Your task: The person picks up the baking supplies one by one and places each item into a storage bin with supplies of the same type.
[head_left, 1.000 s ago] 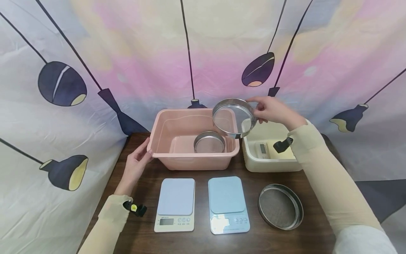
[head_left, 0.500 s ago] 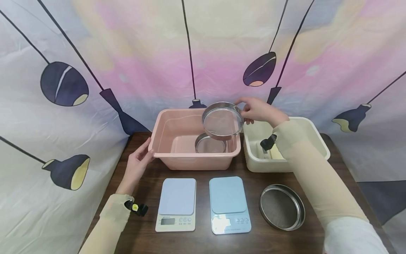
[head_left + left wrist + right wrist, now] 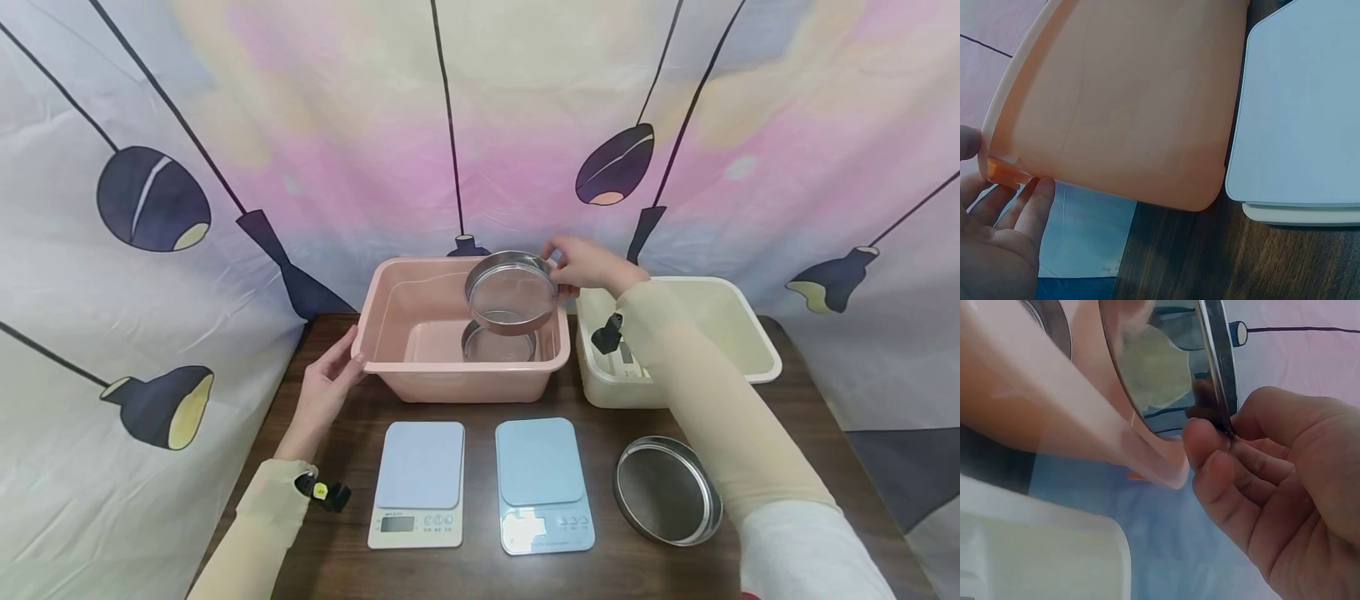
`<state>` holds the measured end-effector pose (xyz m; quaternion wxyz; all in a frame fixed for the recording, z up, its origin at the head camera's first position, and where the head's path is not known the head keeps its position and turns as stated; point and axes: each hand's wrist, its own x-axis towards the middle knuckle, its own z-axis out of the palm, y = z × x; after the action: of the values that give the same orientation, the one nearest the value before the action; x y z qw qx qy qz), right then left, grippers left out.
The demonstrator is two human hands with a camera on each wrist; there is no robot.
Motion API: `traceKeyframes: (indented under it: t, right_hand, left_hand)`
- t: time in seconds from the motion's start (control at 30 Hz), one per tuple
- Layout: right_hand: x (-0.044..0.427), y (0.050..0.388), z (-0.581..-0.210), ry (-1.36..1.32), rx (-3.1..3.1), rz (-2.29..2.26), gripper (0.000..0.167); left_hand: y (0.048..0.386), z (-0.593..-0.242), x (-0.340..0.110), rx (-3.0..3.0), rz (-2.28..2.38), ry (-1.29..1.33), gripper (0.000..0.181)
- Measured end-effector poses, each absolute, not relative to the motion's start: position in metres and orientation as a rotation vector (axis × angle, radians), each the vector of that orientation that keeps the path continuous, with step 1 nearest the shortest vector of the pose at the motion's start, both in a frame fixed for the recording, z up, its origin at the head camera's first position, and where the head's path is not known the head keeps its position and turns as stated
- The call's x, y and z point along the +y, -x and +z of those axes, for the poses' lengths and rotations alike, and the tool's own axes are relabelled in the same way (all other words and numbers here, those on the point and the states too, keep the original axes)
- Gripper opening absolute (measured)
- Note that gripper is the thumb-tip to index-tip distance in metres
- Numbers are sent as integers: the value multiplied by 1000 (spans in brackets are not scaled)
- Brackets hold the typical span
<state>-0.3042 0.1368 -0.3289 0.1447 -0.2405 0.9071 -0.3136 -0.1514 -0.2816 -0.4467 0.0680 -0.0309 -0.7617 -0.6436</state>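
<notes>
In my right hand (image 3: 588,265) a round metal sieve (image 3: 512,292) is pinched by its rim, tilted over the right part of the pink basin (image 3: 450,379). The right wrist view shows thumb and fingers on either side of the sieve's rim (image 3: 1217,362). Below it, a second metal sieve (image 3: 480,346) lies in the basin, partly hidden by the held one. My left hand (image 3: 324,387) grips the basin's left rim; in the left wrist view its fingers (image 3: 1036,209) curl under that rim, with the thumb on the other side.
A cream basin (image 3: 750,367) with a small white device (image 3: 624,354) inside stands right of the pink one. In front lie a white kitchen scale (image 3: 420,467), a blue kitchen scale (image 3: 542,467) and another metal sieve (image 3: 667,492). A printed curtain (image 3: 337,125) hangs behind.
My right hand has carried the sieve leftward and slightly down, from the gap between the basins to above the pink basin's right part. My left hand keeps its place on the rim.
</notes>
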Motion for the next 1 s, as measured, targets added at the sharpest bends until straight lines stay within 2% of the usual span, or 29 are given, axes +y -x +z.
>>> traceKeyframes:
  t: [1.0]
  right_hand:
    - [105, 307, -345, 672, 2693, -666, 40]
  left_hand:
    - [151, -447, -282, -2290, -1942, 112, 55]
